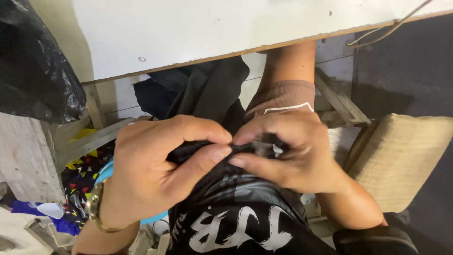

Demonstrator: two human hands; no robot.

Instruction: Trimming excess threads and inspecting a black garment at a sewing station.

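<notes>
My left hand (155, 165) and my right hand (292, 151) meet in the middle of the view, both pinching a bunched fold of black fabric (257, 147) between thumbs and fingers. The fabric hangs down toward my lap, where it shows large white lettering (236, 226). A gold-coloured watch (94, 205) sits on my left wrist. More dark cloth (207, 89) drapes down from under the white table edge behind my hands. My knee, with a tan shorts hem (283, 97), shows just beyond my right hand.
A white tabletop (212, 28) with a wooden edge spans the top. A black plastic bag (33, 66) bulges at upper left. Colourful patterned cloth (82, 174) lies at lower left. A beige woven seat cushion (401, 156) stands at right, beside wooden frame slats (337, 99).
</notes>
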